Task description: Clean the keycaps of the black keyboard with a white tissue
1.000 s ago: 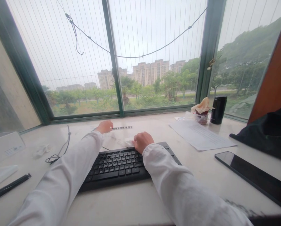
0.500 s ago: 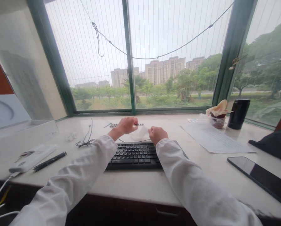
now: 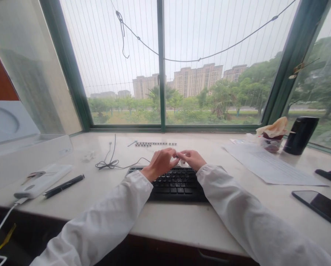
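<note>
My left hand and my right hand meet fingertip to fingertip above the far edge of a black keyboard. Both hands are closed in a pinch around something small that the fingers hide. A row of small dark pieces lies on the pale desk just beyond the hands. Both arms are in white sleeves.
A tangled black cable lies left of the keyboard, with a black pen and a white device further left. To the right are a paper sheet, a snack cup, a black cup and a dark phone. The window is behind.
My left hand has left the row of small pieces and come back to meet the right hand. The white tissue seen between the hands before is no longer visible. The view has shifted left and back.
</note>
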A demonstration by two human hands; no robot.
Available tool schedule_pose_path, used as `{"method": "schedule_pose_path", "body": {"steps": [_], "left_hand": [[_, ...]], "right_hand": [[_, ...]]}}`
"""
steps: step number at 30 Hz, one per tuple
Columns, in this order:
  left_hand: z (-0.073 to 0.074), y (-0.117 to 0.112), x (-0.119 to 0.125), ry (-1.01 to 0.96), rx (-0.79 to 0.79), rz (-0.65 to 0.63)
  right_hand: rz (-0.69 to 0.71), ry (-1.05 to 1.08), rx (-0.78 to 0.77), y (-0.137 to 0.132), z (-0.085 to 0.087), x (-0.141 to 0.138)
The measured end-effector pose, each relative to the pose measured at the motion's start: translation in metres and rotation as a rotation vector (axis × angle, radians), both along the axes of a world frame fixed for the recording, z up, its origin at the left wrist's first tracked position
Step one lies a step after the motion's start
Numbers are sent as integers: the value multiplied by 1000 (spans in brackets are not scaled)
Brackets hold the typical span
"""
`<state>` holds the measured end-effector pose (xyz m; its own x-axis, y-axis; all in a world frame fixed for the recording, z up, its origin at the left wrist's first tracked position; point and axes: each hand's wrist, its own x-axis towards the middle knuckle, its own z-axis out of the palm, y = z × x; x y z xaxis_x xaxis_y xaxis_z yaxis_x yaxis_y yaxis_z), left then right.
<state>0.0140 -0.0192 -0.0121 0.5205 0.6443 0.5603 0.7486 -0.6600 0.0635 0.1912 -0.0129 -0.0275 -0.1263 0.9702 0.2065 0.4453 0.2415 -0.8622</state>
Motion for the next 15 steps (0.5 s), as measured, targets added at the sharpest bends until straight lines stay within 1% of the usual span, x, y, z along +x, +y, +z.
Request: {"method": "schedule_pose_path", "body": {"steps": [2, 5, 8, 12, 15], "left_hand": [[0, 0, -2, -5, 19, 18], [-1, 0, -5, -15, 69, 37], [-2, 0, -5, -4, 103, 29], [-4, -2, -5, -9, 120, 22], [-6, -2, -5, -62, 138, -6]], "right_hand": [[47, 16, -11, 0, -2, -1], [55, 57, -18, 1, -4, -1], [81, 81, -39, 2, -4, 3], [133, 21, -86, 3, 0, 9], [144, -38, -87, 4, 1, 12]]}}
